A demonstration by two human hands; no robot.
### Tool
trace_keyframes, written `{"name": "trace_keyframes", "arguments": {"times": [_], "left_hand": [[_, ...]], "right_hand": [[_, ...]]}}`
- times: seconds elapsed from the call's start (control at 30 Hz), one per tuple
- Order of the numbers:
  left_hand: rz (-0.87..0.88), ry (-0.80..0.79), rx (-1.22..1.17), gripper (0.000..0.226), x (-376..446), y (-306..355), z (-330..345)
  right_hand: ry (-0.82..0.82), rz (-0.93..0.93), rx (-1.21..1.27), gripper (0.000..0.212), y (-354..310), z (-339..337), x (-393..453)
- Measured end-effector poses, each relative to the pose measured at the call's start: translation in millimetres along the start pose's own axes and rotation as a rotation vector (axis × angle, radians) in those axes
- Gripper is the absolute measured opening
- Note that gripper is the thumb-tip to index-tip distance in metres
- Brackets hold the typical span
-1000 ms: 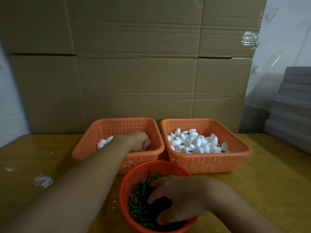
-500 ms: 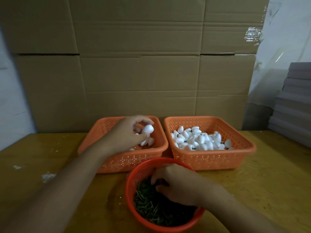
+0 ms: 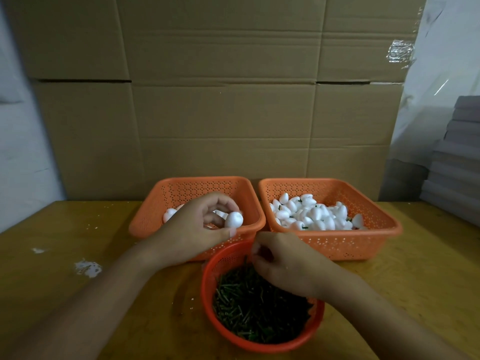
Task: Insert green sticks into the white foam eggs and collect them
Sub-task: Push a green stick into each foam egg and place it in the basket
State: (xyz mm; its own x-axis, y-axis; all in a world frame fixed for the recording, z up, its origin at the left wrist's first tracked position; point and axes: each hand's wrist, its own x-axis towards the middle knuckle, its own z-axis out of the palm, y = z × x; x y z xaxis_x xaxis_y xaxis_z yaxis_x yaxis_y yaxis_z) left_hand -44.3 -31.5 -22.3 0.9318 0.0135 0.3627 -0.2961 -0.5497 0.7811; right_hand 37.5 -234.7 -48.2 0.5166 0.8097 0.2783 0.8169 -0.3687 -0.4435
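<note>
- Egg [image 3: 233,219] sat pinched in your left hand [image 3: 197,229], over the left basket [image 3: 150,216].
- Your right hand [image 3: 283,263] curled above the sticks [image 3: 254,307] in the bowl [image 3: 207,281]; whether it pinched one I could not tell.
- Step in hand, I judged: pairing stick with egg.
- Next called for aligning the tip, pushing straight, then dropping it in the right basket [image 3: 376,216].

A single wide-angle head view looks forward and down from close above the near table [image 3: 78,294] edge, facing a cardboard wall [image 3: 220,113], with both forearms entering from the bottom.
</note>
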Motion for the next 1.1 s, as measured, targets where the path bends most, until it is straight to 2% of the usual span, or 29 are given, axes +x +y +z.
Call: {"name": "trace_keyframes", "arguments": {"times": [0.1,0.3,0.57,0.7,0.8,0.9,0.97,1.1], "left_hand": [[0.014,-0.003,-0.046,0.037,-3,-2,-1],[0.063,0.043,-0.129,0.039,-5,1,1],[0.048,0.009,-0.167,0.046,-7,7,0],[-0.005,0.000,-0.338,0.034,-9,18,3],[-0.123,-0.039,-0.565,0.035,-9,23,2],[-0.162,-0.082,-0.695,0.028,-10,24,0],[-0.147,-0.067,-0.698,0.028,-10,23,1],[-0.097,0.006,-0.544,0.021,-8,19,4]], "right_hand": [[-0.001,-0.010,0.017,0.007,-1,-1,0],[-0.096,-0.044,-0.033,0.010,-6,0,-3],[-0.152,-0.033,-0.048,0.016,-4,2,-3],[-0.158,-0.050,-0.050,0.023,-5,4,-4],[-0.145,-0.056,-0.051,0.021,-6,4,-4],[-0.142,-0.054,-0.056,0.018,-6,3,-4],[-0.146,-0.055,-0.049,0.017,-7,3,-4],[-0.171,-0.063,-0.041,0.018,-7,2,-4]]}}
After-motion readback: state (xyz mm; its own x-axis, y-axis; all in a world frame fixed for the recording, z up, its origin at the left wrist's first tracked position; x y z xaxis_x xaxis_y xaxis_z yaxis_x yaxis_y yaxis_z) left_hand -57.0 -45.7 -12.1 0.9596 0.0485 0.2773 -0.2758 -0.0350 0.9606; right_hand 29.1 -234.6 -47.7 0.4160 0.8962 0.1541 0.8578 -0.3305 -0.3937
